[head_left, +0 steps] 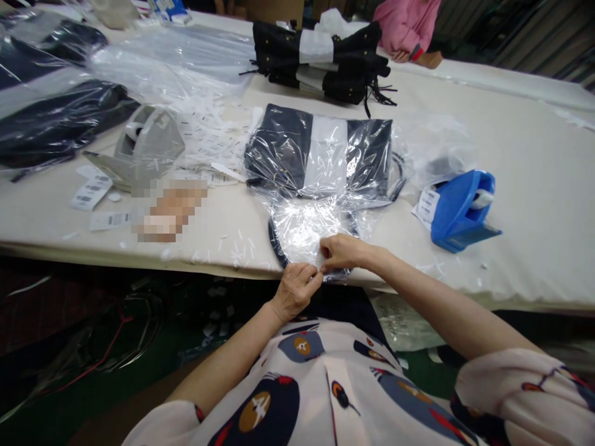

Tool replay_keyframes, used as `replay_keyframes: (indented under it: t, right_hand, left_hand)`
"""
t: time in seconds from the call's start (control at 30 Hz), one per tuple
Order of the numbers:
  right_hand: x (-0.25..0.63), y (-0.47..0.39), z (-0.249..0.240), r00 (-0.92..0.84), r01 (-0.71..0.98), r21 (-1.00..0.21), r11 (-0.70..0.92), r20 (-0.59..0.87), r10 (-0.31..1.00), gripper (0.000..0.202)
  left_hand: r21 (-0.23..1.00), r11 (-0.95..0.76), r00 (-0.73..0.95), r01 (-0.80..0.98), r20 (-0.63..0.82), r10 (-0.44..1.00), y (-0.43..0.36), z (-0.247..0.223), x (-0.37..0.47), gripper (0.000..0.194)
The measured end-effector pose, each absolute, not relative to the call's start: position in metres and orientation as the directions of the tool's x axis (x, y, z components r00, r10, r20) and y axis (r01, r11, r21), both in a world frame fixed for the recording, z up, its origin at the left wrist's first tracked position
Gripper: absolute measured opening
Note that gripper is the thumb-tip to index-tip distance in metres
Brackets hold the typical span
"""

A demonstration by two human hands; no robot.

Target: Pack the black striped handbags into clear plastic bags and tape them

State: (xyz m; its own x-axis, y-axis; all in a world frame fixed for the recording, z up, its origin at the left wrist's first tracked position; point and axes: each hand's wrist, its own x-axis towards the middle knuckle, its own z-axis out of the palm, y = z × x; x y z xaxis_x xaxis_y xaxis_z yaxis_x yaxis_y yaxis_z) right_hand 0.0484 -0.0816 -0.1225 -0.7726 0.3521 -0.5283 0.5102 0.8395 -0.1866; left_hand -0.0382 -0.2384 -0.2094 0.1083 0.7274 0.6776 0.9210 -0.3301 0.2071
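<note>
A dark handbag [284, 145] with a white band around its middle lies flat inside a clear plastic bag [307, 226], in front of me. Its looped handle [277, 244] points toward the table's near edge. At that edge my left hand [297, 288] pinches the near end of the plastic bag, fingers closed. Close beside it, my right hand [344, 253] is also closed on the plastic, fingertips bent down. The fingertips of the two hands almost meet. Exactly what lies between them is too small to make out.
A blue tape dispenser [460, 210] stands to the right, a grey one [144, 145] to the left among barcode labels [209, 139]. Stacked black bags [320, 62] lie behind. Wrapped dark bags [60, 121] are at far left. A person in a pink sleeve [404, 28] is across the table.
</note>
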Motion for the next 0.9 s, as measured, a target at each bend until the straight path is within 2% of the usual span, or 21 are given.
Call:
replay_keyframes:
  t: [0.1,0.17,0.2,0.27,0.33,0.4,0.5,0.7,0.8,0.9]
  right_hand:
    - [0.051,-0.078,-0.120,-0.741,0.573,-0.098,0.813,-0.486,0.464,0.042]
    - [0.060,-0.081,-0.116,-0.765,0.584,-0.080,0.808,-0.388,0.514,0.034]
    - [0.068,-0.084,-0.115,-0.799,0.568,-0.107,0.816,-0.308,0.516,0.027]
    - [0.086,-0.098,-0.117,-0.880,0.475,-0.205,0.856,-0.112,0.462,0.016]
    - [0.105,-0.117,-0.128,-0.930,0.333,-0.275,0.902,0.063,0.362,0.018]
    - [0.120,-0.136,-0.147,-0.934,0.250,-0.256,0.934,0.188,0.302,0.022]
    - [0.128,-0.150,-0.174,-0.892,0.248,-0.194,0.949,0.338,0.302,0.034]
    - [0.123,-0.142,-0.187,-0.845,0.220,-0.209,0.953,0.446,0.293,0.037]
    - [0.123,-0.143,-0.186,-0.810,0.220,-0.258,0.941,0.490,0.324,0.040]
    - [0.121,-0.145,-0.186,-0.807,0.223,-0.260,0.940,0.492,0.327,0.032]
  left_hand:
    - [0.208,-0.303,0.090,0.930,0.671,0.736,-0.238,-0.209,-0.036,0.016]
    - [0.205,-0.293,0.087,0.934,0.665,0.742,-0.239,-0.209,-0.036,0.017]
    - [0.201,-0.288,0.084,0.936,0.668,0.739,-0.239,-0.209,-0.035,0.018]
    - [0.187,-0.279,0.078,0.942,0.686,0.723,-0.239,-0.210,-0.035,0.018]
    - [0.179,-0.275,0.078,0.945,0.692,0.718,-0.239,-0.210,-0.035,0.018]
    - [0.181,-0.271,0.081,0.945,0.676,0.733,-0.238,-0.209,-0.034,0.018]
    - [0.193,-0.244,0.068,0.950,0.637,0.768,-0.236,-0.205,-0.033,0.019]
    - [0.139,-0.178,0.060,0.974,0.598,0.799,-0.234,-0.195,-0.030,0.028]
    - [0.167,-0.141,0.015,0.976,0.592,0.806,-0.234,-0.196,-0.028,0.027]
    - [0.180,-0.134,-0.002,0.974,0.604,0.797,-0.234,-0.197,-0.027,0.027]
